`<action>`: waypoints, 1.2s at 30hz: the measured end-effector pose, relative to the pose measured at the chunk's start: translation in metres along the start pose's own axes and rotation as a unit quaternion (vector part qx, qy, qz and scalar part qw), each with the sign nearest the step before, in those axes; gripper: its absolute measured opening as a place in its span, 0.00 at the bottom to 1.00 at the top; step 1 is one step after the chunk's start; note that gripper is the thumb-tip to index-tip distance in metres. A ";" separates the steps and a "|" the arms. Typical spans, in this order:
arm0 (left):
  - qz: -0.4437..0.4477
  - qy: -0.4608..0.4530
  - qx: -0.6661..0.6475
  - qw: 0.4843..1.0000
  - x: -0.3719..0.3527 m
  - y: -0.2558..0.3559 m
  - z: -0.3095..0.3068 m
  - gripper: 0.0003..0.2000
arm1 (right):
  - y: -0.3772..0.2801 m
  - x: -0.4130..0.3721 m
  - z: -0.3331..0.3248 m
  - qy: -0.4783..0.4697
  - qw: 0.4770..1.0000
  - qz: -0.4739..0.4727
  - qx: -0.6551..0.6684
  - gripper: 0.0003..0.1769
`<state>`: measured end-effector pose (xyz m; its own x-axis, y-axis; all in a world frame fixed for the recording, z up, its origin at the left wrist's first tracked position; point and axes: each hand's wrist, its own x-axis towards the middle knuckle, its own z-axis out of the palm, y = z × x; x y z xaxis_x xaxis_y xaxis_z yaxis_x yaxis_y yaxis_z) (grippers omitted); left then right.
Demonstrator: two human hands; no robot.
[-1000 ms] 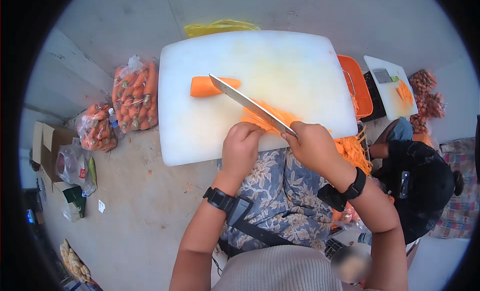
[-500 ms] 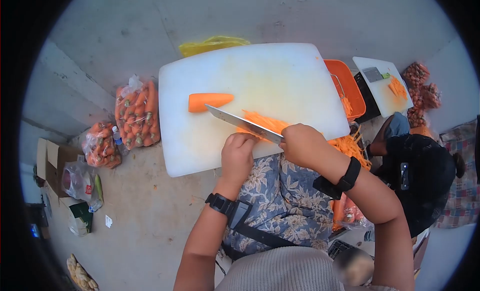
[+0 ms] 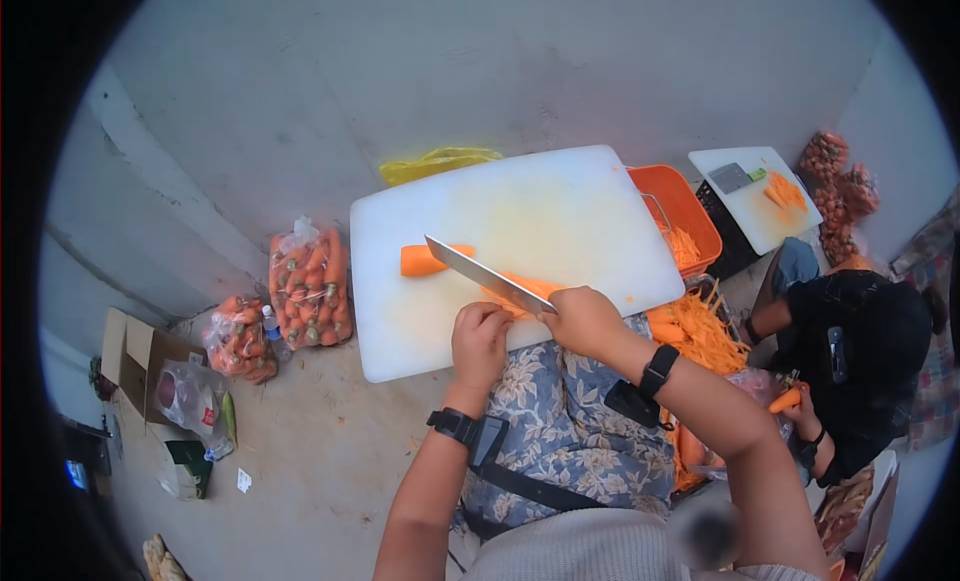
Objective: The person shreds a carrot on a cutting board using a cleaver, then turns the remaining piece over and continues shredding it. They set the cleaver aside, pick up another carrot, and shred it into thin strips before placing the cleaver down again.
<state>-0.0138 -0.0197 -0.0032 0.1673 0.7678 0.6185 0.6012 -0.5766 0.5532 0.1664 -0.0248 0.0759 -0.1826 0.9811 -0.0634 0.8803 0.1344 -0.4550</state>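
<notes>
My right hand grips the handle of a kitchen knife, its wide blade slanting to the upper left across the white cutting board. Beneath and behind the blade lies sliced carrot. The fingers of my left hand are curled and pressed on the near end of this carrot, close to the blade; the fingertips are partly hidden. A thick peeled carrot piece rests on the board to the left, with the blade tip above its right part.
Beyond the board's right edge are an orange basket and a heap of carrot shreds. A co-worker sits at right, a carrot in hand, near a second cutting board. Bags of carrots stand at left.
The head view has shifted, so the board appears lower. The knife blade slants more steeply over the carrot. The co-worker's hand with a carrot has come into sight.
</notes>
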 end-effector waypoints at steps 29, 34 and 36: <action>-0.053 0.029 0.008 0.998 -0.006 0.001 0.004 0.03 | -0.018 -0.004 -0.007 -0.007 0.998 -0.011 -0.061 0.15; -0.050 0.030 0.015 0.998 -0.005 0.002 0.004 0.03 | -0.014 -0.006 -0.014 -0.040 0.996 -0.022 -0.072 0.14; -0.054 0.026 0.015 0.998 -0.005 0.003 0.004 0.03 | -0.012 -0.006 -0.013 -0.047 0.996 -0.022 -0.067 0.13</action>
<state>-0.0099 -0.0246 -0.0069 0.0591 0.8093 0.5845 0.6371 -0.4813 0.6020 0.1623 -0.0301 0.0930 -0.2568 0.9575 -0.1314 0.9198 0.2004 -0.3373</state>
